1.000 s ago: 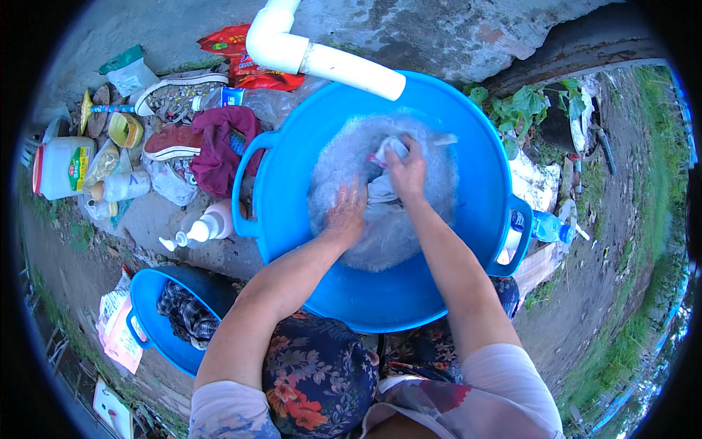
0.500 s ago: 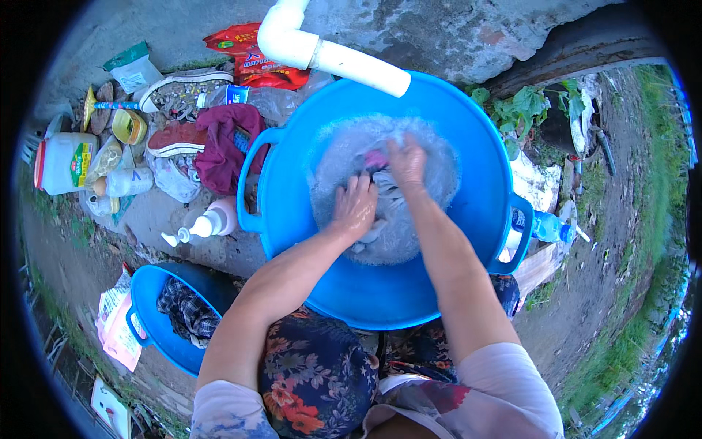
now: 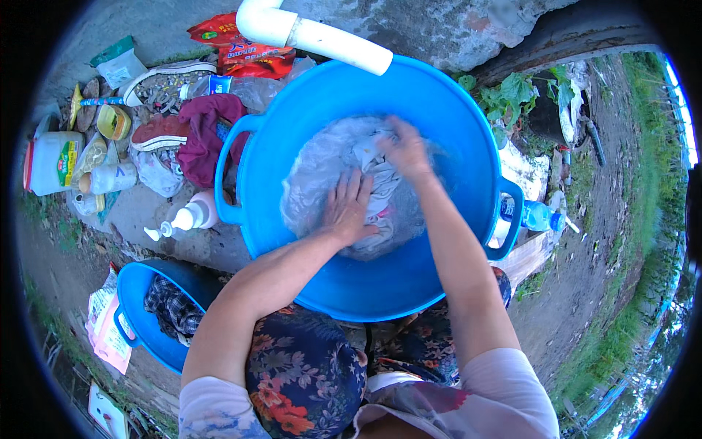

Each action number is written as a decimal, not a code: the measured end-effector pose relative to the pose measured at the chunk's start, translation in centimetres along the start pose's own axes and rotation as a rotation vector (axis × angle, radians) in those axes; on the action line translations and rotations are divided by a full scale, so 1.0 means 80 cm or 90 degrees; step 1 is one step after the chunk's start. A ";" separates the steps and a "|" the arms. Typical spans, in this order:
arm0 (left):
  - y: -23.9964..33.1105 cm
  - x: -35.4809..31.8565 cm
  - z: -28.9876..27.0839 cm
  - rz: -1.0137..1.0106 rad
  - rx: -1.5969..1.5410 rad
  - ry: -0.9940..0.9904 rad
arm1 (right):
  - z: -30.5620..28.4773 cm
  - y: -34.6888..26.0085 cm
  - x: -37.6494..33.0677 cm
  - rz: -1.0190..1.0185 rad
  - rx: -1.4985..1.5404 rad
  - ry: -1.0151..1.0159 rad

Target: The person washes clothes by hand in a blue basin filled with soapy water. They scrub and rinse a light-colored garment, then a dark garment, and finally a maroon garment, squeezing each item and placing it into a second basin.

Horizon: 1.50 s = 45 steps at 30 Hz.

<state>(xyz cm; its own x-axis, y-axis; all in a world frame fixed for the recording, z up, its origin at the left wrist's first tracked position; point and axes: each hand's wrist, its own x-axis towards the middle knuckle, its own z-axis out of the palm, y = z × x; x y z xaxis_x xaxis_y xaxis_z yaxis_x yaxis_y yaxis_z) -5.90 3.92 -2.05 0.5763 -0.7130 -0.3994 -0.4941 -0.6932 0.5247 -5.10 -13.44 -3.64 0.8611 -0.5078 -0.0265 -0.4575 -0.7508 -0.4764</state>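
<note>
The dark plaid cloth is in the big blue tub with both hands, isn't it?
Not quite: in the head view, the dark plaid cloth is in the smaller blue tub. The left hand and right hand are indeed in the big blue tub.

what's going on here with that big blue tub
A person has both bare hands on pale wet cloth in cloudy water inside the large blue tub. The left hand lies palm down on the cloth; the right hand is blurred at its far side, so its grip is unclear. To the left, a smaller blue tub holds dark checked cloth, and a pump bottle stands near the big tub's left handle.
</note>
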 end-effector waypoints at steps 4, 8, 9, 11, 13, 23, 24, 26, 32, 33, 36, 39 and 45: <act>-0.031 0.014 -0.024 -0.144 -0.140 -0.195 | 0.005 0.005 -0.020 0.119 0.160 -0.097; -0.050 0.007 0.008 -0.113 0.097 -0.105 | -0.005 -0.067 -0.109 -0.104 0.000 -0.046; -0.065 0.012 0.036 -0.162 0.034 0.023 | 0.012 -0.078 -0.108 -0.129 -0.022 -0.037; -0.063 0.023 0.033 -0.150 0.037 -0.095 | 0.040 -0.070 -0.077 -0.124 -0.075 -0.015; -0.039 0.037 0.020 -0.087 0.123 -0.161 | 0.053 -0.039 -0.025 -0.073 -0.135 -0.003; -0.055 0.019 0.004 -0.213 -0.094 -0.142 | 0.004 -0.056 -0.100 -0.180 0.096 -0.064; -0.052 0.018 -0.004 -0.191 -0.048 -0.185 | 0.011 -0.063 -0.101 -0.229 0.040 -0.049; -0.043 0.028 -0.011 -0.141 0.053 -0.270 | 0.045 -0.052 -0.086 -0.235 0.000 -0.015; -0.049 0.029 0.004 -0.067 0.041 -0.037 | 0.051 -0.032 0.012 0.146 0.263 -0.034; -0.042 0.029 -0.009 -0.090 -0.052 -0.094 | 0.044 -0.028 0.016 0.220 0.360 0.002; -0.056 0.028 0.002 -0.096 0.125 -0.164 | 0.039 -0.012 -0.041 -0.047 0.352 -0.105; -0.070 0.023 0.038 -0.171 -0.058 -0.032 | 0.032 -0.033 -0.106 -0.190 0.091 -0.017; -0.026 0.022 -0.016 0.005 0.050 0.163 | 0.059 0.000 -0.007 0.032 0.197 -0.119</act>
<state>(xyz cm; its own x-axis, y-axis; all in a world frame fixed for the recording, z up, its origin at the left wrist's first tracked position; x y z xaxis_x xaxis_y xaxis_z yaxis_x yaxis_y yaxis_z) -3.04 4.24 -2.91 0.7136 -0.6752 -0.1866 -0.5421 -0.7010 0.4634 -4.54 -11.15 -7.73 0.8776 -0.4341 -0.2033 -0.4366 -0.5485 -0.7131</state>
